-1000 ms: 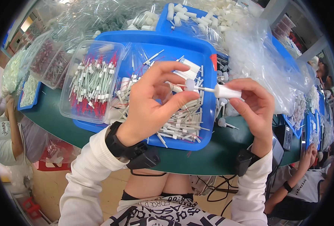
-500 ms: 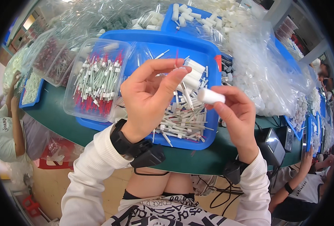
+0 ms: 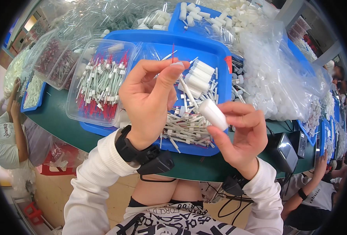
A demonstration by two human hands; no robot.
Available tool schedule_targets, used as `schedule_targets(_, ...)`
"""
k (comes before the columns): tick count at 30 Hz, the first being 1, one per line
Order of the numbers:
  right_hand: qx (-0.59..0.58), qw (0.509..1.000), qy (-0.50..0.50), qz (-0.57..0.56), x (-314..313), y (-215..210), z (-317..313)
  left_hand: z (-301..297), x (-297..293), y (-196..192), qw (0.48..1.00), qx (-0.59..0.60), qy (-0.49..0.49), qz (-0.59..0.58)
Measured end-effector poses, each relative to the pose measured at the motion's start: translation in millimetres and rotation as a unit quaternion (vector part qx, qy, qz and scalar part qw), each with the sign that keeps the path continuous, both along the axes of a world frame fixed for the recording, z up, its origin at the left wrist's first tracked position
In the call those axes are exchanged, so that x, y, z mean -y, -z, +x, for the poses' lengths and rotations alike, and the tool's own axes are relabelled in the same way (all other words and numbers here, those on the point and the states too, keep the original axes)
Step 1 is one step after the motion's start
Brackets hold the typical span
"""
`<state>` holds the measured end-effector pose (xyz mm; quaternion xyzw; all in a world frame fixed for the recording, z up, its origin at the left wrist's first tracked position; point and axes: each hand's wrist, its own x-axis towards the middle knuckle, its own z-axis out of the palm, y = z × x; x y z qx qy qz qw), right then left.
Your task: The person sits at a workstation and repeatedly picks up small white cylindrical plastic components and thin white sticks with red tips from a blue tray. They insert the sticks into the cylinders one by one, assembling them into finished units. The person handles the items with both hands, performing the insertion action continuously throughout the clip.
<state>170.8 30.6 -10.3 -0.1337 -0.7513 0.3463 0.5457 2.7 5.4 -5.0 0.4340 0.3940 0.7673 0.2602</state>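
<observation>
My left hand (image 3: 150, 100) is raised over a blue tray (image 3: 199, 49) and pinches a thin white stick with a red tip (image 3: 186, 89) between thumb and forefinger. My right hand (image 3: 242, 133) holds a short white plastic tube (image 3: 213, 113) at its fingertips, just right of the stick's lower end. The tube and stick are close but apart. Below both hands the tray holds a pile of white sticks (image 3: 185, 131) and several white tubes (image 3: 199, 76).
A clear plastic box of red-tipped white sticks (image 3: 101, 84) sits on the tray's left part. Bags of white tubes (image 3: 275, 74) lie at the right, more trays and bags behind. The green table edge (image 3: 189, 166) runs below. Other people work at both sides.
My hands have separated the white tube from the stick. My right hand dropped lower with the tube; my left hand lifted the stick upright.
</observation>
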Motion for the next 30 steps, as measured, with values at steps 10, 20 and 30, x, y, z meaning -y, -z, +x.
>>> schedule_targets(10,0.046,0.993,0.058,0.091,-2,2,-4,6,3,-1,0.999,0.033,0.009,-0.001)
schedule_targets(20,-0.012,0.995,0.092,0.036,-6,7,4,0,5,3,0.976,-0.185,0.119,0.010)
schedule_targets(30,0.004,0.989,0.123,0.079,-7,3,8,0,3,9,0.968,-0.204,0.142,0.022)
